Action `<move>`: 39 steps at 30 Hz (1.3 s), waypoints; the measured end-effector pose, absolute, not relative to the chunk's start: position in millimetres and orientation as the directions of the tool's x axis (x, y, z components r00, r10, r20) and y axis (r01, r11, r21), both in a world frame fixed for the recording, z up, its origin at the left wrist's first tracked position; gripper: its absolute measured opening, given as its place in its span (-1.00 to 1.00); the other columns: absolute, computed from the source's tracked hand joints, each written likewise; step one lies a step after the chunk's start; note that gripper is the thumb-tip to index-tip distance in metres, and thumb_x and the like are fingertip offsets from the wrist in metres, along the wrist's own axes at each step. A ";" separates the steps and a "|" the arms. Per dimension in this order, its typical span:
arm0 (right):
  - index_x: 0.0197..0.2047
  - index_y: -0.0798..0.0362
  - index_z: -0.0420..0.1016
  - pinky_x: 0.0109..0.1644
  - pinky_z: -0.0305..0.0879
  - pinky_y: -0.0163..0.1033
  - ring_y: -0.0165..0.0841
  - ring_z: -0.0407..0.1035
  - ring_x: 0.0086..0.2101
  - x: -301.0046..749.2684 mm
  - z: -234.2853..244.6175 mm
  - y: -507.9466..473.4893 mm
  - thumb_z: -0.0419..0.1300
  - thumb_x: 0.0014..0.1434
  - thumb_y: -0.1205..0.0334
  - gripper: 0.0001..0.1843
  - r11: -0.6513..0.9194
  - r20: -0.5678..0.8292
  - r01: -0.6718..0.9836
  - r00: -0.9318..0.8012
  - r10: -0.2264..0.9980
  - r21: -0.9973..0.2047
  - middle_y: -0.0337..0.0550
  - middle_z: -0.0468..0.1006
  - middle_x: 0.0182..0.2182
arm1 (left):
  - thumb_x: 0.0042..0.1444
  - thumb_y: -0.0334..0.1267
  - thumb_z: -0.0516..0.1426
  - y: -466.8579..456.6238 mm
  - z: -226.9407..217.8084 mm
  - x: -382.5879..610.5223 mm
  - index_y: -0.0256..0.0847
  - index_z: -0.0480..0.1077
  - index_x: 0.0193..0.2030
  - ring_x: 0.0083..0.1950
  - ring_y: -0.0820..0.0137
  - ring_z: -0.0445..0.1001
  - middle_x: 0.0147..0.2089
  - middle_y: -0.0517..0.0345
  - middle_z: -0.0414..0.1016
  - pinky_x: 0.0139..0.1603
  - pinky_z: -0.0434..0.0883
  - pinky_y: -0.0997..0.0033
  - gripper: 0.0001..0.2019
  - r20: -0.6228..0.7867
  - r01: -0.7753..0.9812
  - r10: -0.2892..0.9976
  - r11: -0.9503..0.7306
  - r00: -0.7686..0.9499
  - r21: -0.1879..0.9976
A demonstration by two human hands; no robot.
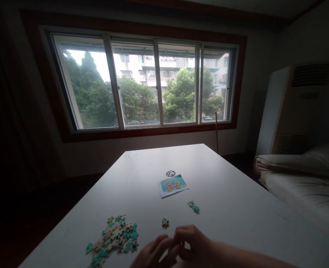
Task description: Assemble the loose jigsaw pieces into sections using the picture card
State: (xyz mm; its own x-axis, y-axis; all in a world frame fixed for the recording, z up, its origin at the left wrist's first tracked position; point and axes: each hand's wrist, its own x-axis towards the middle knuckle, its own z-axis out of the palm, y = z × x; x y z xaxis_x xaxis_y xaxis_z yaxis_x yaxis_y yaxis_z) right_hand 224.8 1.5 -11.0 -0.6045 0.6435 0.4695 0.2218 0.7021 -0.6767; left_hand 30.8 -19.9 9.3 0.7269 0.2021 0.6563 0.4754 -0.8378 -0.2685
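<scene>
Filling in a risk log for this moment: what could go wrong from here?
1. The left hand is close beside the loose puzzle pile; a sideways sweep might scatter pieces.
2. The small cluster lies just beyond the fingertips, so a forward reach could knock it.
3. The left and right hand meet, hiding anything between them; a slip there might go unseen.

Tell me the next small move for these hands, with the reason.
I'd probably have the right hand reach for the small puzzle bit: it lies just beyond that hand and the left hand, apart from the puzzle pile. Whether either hand holds a piece is unclear.
</scene>
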 end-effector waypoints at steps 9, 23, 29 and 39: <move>-0.52 0.06 0.26 -0.46 0.19 -0.43 -0.50 0.23 -0.56 222.5 -1.1 -0.3 0.05 0.05 0.35 -0.88 0.702 0.496 0.215 -0.570 0.655 -0.679 -0.29 0.35 -0.58 | 0.25 -0.35 -0.02 -20.0 11.1 25.2 -0.23 0.31 -0.05 -0.26 0.43 0.47 -0.31 0.12 0.49 -0.24 0.50 0.52 -0.82 0.676 0.517 0.291 -0.842 0.678 -0.156; -0.51 0.06 0.29 -0.49 0.19 -0.44 -0.49 0.24 -0.58 220.7 -8.8 4.0 0.09 0.04 0.31 -0.89 0.715 0.523 0.167 -0.573 0.631 -0.679 -0.27 0.37 -0.57 | 0.25 -0.26 0.01 -15.2 1.3 23.6 -0.18 0.30 -0.31 -0.45 0.46 0.43 -0.48 0.22 0.42 -0.46 0.35 0.54 -0.87 0.702 0.562 0.318 -0.815 0.637 -0.140; -0.53 0.07 0.29 -0.51 0.16 -0.45 -0.50 0.23 -0.59 221.3 -9.6 5.5 0.06 -0.08 0.41 -0.92 0.709 0.542 0.144 -0.546 0.638 -0.690 -0.29 0.36 -0.59 | 0.28 -0.33 -0.04 -15.9 4.5 23.5 -0.20 0.30 -0.32 -0.46 0.47 0.41 -0.48 0.23 0.42 -0.48 0.33 0.52 -0.84 0.701 0.525 0.292 -0.840 0.650 -0.137; -0.49 0.07 0.32 -0.47 0.19 -0.45 -0.50 0.25 -0.57 222.5 -12.6 6.2 0.05 -0.06 0.45 -0.89 0.692 0.532 0.125 -0.549 0.645 -0.711 -0.29 0.37 -0.58 | 0.26 -0.31 -0.01 -14.9 3.6 23.5 -0.24 0.34 -0.14 -0.36 0.45 0.47 -0.36 0.16 0.49 -0.38 0.41 0.50 -0.86 0.715 0.568 0.278 -0.799 0.642 -0.199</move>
